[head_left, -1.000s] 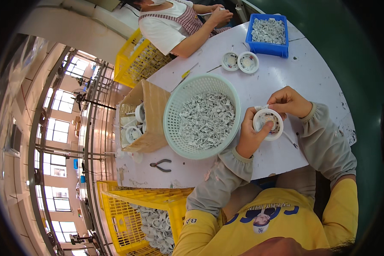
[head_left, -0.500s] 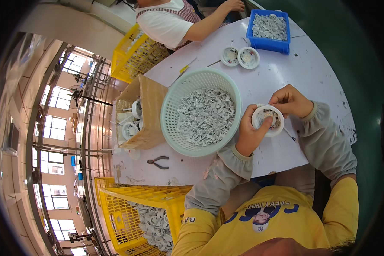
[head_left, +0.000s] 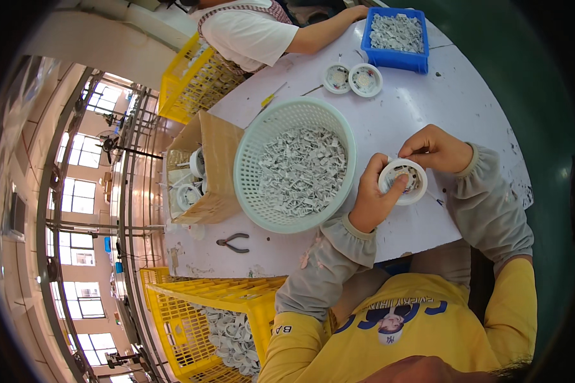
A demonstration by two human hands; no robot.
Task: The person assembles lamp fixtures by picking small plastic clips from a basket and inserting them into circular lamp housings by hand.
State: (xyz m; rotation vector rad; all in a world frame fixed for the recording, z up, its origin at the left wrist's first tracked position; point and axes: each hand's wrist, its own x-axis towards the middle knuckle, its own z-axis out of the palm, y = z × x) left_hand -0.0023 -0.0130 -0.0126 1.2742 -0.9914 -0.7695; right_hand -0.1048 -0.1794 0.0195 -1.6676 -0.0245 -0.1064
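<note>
My left hand (head_left: 372, 196) grips a round white lamp housing (head_left: 418, 193) by its side, with the thumb laid over its open face. Small components and a pale disc show inside the housing. At its upper rim is my right hand (head_left: 436, 149), thumb and fingers pinched together; whatever they hold is too small to make out. Left of my hands stands a pale green plastic basket (head_left: 244, 182), heaped with small grey-white plastic pieces (head_left: 303, 169). A thin dark-tipped tool or wire (head_left: 438, 200) lies beside my right sleeve.
Two similar round housings (head_left: 366, 81) lie near a blue bin (head_left: 399, 60) of small pieces. A co-worker's arm (head_left: 326, 37) reaches there. Left are a cardboard box (head_left: 220, 169), pliers (head_left: 233, 242) and a yellow-handled tool (head_left: 268, 100). Yellow crates (head_left: 268, 325) stand beside the table.
The view has shifted slightly, so the table's things sit a little further left. The co-worker's hand has come closer to the blue bin. My hands keep nearly the same pose on the housing.
</note>
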